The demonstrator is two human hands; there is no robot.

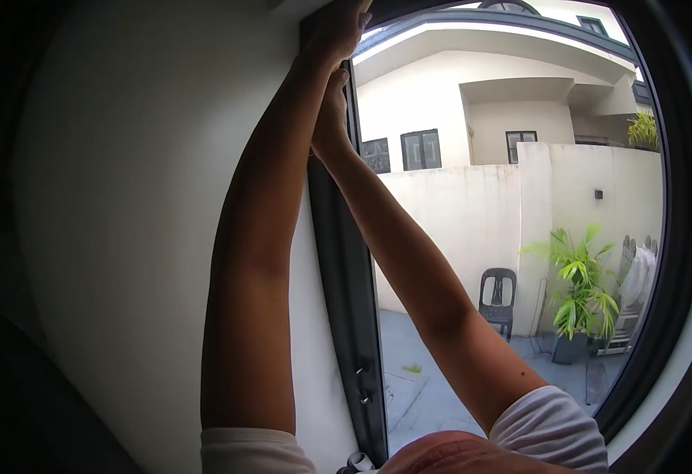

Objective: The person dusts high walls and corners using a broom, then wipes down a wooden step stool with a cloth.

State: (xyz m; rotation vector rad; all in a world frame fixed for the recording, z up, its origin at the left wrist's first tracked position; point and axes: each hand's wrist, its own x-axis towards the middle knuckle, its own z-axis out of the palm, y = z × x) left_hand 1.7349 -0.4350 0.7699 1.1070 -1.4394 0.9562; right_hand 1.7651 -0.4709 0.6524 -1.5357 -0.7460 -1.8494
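Both arms reach up along the left side of a dark door or window frame (346, 300). My left hand (338, 31) is highest, at the frame's upper left corner. Its fingers are bent, and what they hold, if anything, is hard to make out. Just below it, my right hand (332, 114) is against the frame's left upright, its thumb pointing up and its fingers mostly hidden behind the left forearm. Lower on the upright are small metal fittings (363, 387).
A pale wall (141, 213) fills the left side. Through the glass stand a dark plastic chair (497, 294), a potted plant (577, 292), a folded ladder-like item (621, 332) with white plastic (638, 276), a boundary wall (456, 213) and a house (417, 87).
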